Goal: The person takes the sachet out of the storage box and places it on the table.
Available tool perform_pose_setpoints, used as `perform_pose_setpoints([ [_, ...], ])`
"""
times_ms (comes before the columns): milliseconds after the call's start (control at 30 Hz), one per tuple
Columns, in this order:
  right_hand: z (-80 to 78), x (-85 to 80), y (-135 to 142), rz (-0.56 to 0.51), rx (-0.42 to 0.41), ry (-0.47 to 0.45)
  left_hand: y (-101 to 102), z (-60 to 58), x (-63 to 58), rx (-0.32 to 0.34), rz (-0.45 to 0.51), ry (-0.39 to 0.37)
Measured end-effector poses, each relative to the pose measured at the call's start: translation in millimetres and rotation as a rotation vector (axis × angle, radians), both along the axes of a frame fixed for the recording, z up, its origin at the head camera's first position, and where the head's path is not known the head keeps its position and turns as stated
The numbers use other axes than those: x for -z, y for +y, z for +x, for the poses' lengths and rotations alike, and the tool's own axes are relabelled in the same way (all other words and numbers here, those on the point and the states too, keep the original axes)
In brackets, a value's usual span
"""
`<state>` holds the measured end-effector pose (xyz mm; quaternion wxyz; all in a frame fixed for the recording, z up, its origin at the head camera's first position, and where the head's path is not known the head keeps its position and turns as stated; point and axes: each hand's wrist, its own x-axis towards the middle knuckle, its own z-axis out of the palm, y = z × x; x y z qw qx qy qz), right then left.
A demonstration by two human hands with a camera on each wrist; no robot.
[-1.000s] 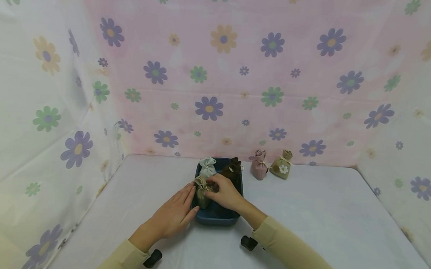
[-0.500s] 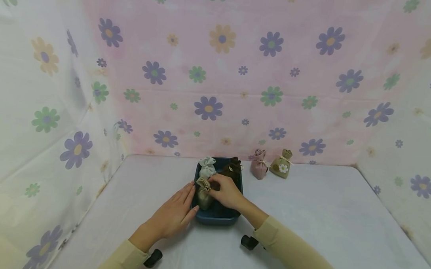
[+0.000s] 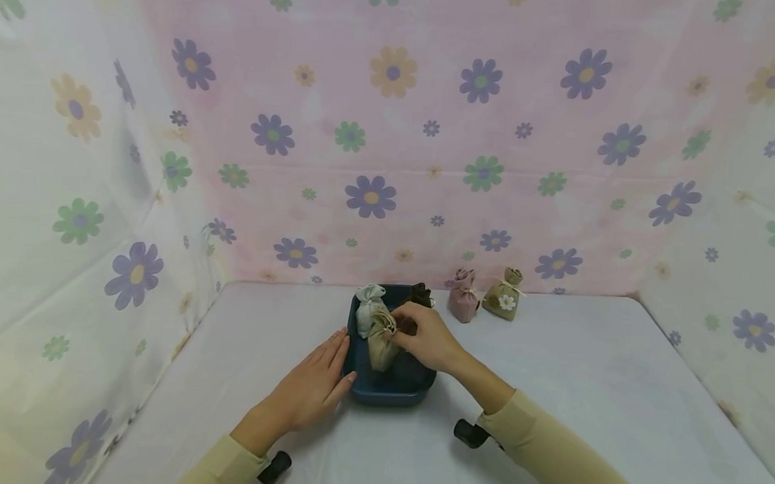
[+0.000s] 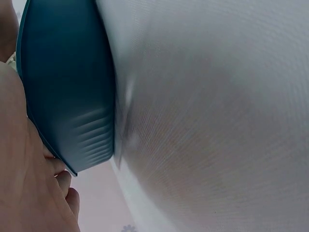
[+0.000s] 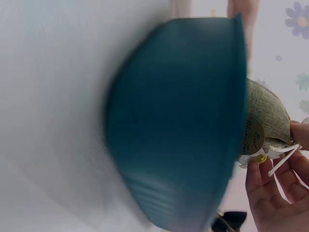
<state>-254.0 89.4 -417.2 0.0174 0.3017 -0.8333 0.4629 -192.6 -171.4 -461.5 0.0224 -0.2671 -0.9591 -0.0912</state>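
Note:
My right hand [image 3: 425, 336] pinches a small khaki cloth sachet [image 3: 381, 350] near its tied neck, above the blue bin [image 3: 388, 399]. In the right wrist view, the sachet [image 5: 263, 108] shows a round dark label and a white cord, and its body is above the bin's rim. Against the bin's left side rests my left hand [image 3: 312, 382], fingers straight. The left wrist view has that hand's fingertips at the rim of the bin [image 4: 67, 87]. Inside the bin, a white sachet [image 3: 367, 309] and a dark brown sachet [image 3: 420, 293] are at the far end, the brown one partly hidden by my right hand.
A pink sachet [image 3: 464, 298] and another khaki sachet [image 3: 504, 296] with a white flower stand on the white-covered table [image 3: 581, 391], right of the bin near the back wall. Flower-printed sheets [image 3: 391, 128] enclose the back and sides.
The khaki sachet in my right hand has come up from the bin's left side and shifted right. The right forearm has moved right with it. My left hand keeps its place.

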Motion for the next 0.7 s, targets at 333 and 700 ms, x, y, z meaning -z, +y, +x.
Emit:
perform_pose_setpoints([
  [333,6.0,-26.3,33,-0.017,0.062,0.007,-1,0.6,1.3,-0.003,0.001,-0.005],
  [700,7.6,-37.9,69,-0.03,0.142,0.034,-5,3.1,-0.3,0.005,-0.021,-0.008],
])
